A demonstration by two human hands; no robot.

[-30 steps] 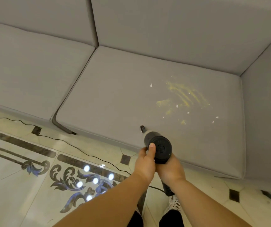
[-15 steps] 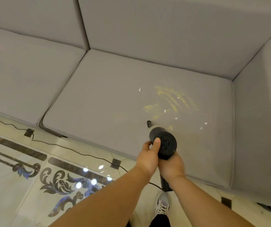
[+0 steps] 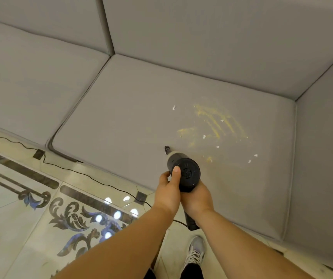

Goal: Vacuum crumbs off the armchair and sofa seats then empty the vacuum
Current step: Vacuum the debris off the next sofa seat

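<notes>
A black handheld vacuum (image 3: 185, 172) points at the grey sofa seat cushion (image 3: 133, 109), its narrow nozzle tip (image 3: 167, 149) just above the fabric. My right hand (image 3: 197, 199) grips the vacuum's handle from below. My left hand (image 3: 168, 190) holds the side of the body, thumb lying on the round rear cap. Yellow crumb streaks (image 3: 216, 121) and small white bits (image 3: 204, 136) lie on the cushion to the right of the nozzle and beyond it. One white bit (image 3: 174, 107) sits apart to the left.
A second seat cushion (image 3: 30, 77) lies to the left and the sofa arm (image 3: 326, 137) rises at the right. A thin black cord (image 3: 85, 174) runs across the patterned tile floor (image 3: 20, 218) in front. My shoe (image 3: 194, 252) stands below the vacuum.
The view has shifted a little over the sofa. The vacuum with both hands on it stays at the front of the cushion, its nozzle now short of the crumb patch.
</notes>
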